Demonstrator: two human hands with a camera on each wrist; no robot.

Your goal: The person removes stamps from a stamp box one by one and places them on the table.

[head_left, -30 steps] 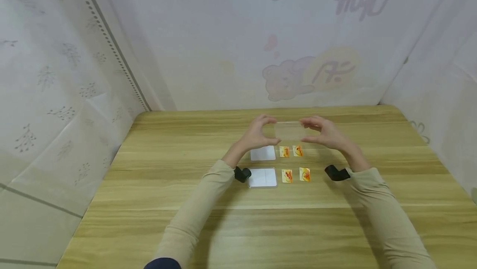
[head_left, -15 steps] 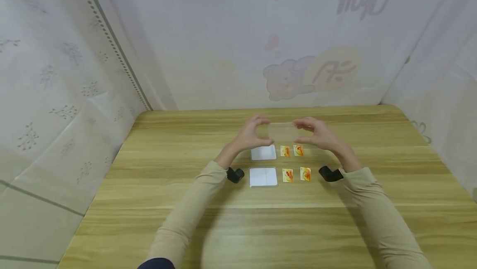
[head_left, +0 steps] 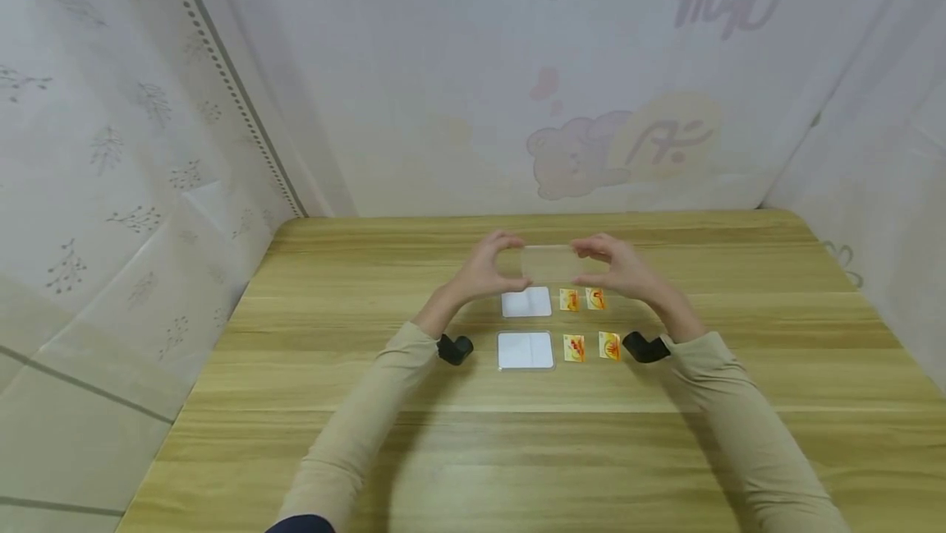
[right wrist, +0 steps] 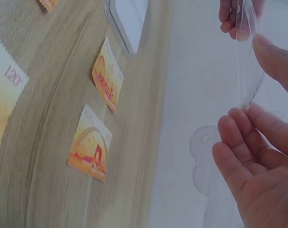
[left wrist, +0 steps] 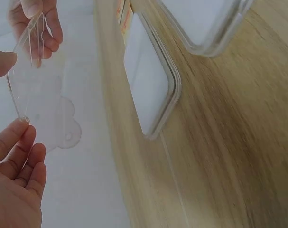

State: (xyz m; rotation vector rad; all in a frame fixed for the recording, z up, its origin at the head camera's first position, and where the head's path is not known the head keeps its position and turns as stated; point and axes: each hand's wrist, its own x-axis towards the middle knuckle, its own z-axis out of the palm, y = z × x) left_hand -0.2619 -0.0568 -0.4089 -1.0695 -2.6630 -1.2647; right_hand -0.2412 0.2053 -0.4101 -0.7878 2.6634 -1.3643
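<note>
A clear, thin plastic cover [head_left: 550, 264] is held up above the far part of the table by both hands. My left hand [head_left: 480, 270] pinches its left end between thumb and fingers. At the other end, my right hand [head_left: 617, 268] grips it the same way. In the left wrist view, the transparent piece [left wrist: 27, 71] appears edge-on and hollow, with raised sides. Just below the hands lies a flat clear case with a white insert [head_left: 526, 301], and a similar white case [head_left: 525, 350] lies nearer. Orange-and-yellow stamps [right wrist: 91, 147] with perforated edges lie to their right.
The stamps form two rows, with one stamp [head_left: 574, 348] beside the nearer case and another stamp [head_left: 609, 346] farther right. The wooden table [head_left: 473, 451] ends at a pale printed curtain [head_left: 414, 106]. Dark wrist cameras [head_left: 454, 350] sit below the hands.
Both hands have shifted a little to the left together, carrying the clear cover with them. The stamps and white cases lie as before on the table.
</note>
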